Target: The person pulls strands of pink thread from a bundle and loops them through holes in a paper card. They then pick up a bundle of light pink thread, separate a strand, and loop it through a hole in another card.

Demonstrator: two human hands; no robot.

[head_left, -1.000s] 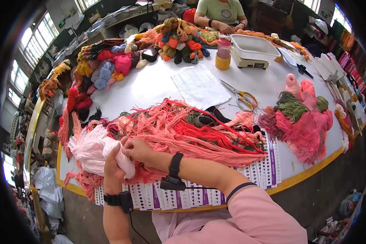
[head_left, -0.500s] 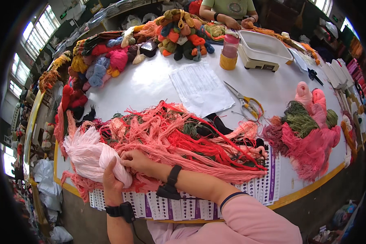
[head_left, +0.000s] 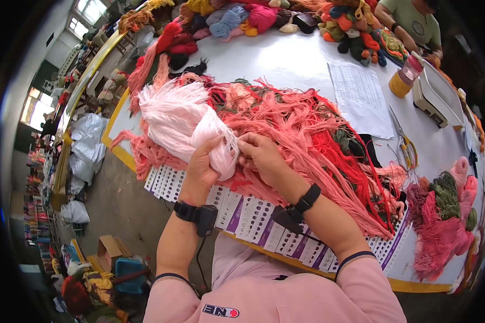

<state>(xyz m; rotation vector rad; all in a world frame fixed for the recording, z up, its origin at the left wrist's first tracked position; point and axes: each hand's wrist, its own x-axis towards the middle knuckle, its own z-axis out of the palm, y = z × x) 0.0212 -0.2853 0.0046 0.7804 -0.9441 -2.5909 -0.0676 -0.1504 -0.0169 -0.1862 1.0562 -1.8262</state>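
Pale pink yarn bundle (head_left: 186,121) now sits higher and nearer than half a second ago, at the table's near edge (head_left: 121,156). Its long axis runs up-left, loose ends fanning away. My left hand (head_left: 202,167) is wrapped around its narrow end — right hand (head_left: 261,156) pinches strands beside it. Red-pink yarn heap (head_left: 318,134) crowds the right; white tabletop (head_left: 285,59) lies open beyond.
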